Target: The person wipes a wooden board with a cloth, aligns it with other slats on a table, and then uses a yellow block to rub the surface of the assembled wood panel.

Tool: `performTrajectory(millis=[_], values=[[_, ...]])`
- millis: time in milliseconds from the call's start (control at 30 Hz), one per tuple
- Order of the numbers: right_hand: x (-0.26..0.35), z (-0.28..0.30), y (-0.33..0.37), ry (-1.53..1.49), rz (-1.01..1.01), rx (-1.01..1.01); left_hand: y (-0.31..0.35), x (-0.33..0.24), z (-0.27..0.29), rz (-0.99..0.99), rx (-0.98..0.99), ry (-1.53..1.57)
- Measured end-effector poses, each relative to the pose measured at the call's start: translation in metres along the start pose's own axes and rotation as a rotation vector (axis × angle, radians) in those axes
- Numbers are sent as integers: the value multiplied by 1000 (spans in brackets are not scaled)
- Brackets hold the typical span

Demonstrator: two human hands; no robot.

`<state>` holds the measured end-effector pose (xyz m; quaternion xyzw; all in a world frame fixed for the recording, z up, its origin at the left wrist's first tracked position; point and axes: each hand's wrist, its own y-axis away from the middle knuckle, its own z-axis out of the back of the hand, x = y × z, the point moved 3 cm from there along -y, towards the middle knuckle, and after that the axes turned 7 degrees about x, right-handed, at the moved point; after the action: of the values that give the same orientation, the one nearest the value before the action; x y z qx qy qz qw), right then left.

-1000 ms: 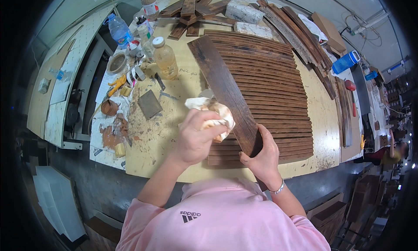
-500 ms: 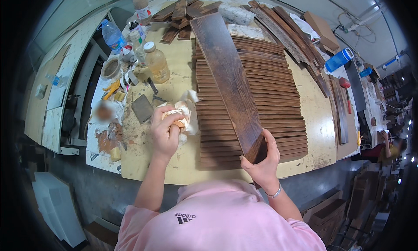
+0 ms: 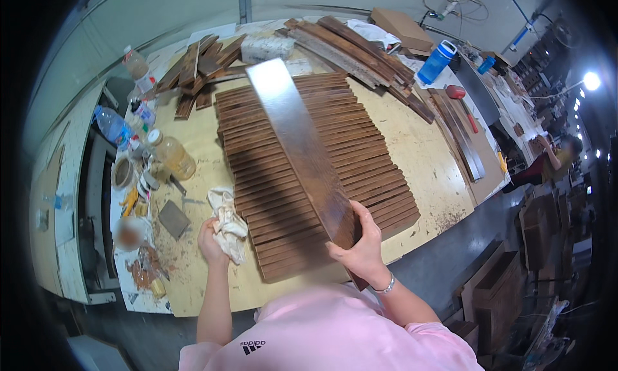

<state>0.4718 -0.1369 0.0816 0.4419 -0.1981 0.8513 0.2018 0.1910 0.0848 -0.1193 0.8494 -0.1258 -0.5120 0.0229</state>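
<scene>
A long dark-brown wood plank (image 3: 299,149) slants over a wide stack of brown planks (image 3: 270,226), its far end shining with reflected light. Gripping the near end of that plank is my right hand (image 3: 364,245), thumb on one edge and fingers on the other. My left hand (image 3: 214,242) is closed on a crumpled white cloth (image 3: 226,224) beside the stack's left edge; part of its fingers is hidden by the cloth. Close to that hand lies a flat grey square pad (image 3: 174,220) on the yellowish tabletop (image 3: 206,294).
On the left stand a jar of yellowish liquid (image 3: 172,155), plastic bottles (image 3: 114,125) and a round pot (image 3: 123,173). Loose planks (image 3: 193,68) pile up at the back, with more boards (image 3: 360,55) behind right. A blue water jug (image 3: 438,63) and a red-headed tool (image 3: 455,92) are at right. A person (image 3: 557,162) sits far right.
My view has turned to the right. The cloth hangs looser and more spread out from my left hand, which has lowered. The plank's far end now catches a bright reflection; my right hand still holds it.
</scene>
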Motion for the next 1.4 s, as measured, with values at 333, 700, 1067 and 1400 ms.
performTrajectory(millis=[333,700,1067,1400], values=[[-71,74,-4,-163,-219,-187,-1,-2,1,5,-30,-56],[-111,117,-19,344,-192,-301,-1,0,3,-14,-26,-135],[-175,173,-32,269,-188,-351,-6,3,3,-28,-119,-246],[-288,269,-22,65,-412,-446,-10,4,-7,-56,-122,-247]])
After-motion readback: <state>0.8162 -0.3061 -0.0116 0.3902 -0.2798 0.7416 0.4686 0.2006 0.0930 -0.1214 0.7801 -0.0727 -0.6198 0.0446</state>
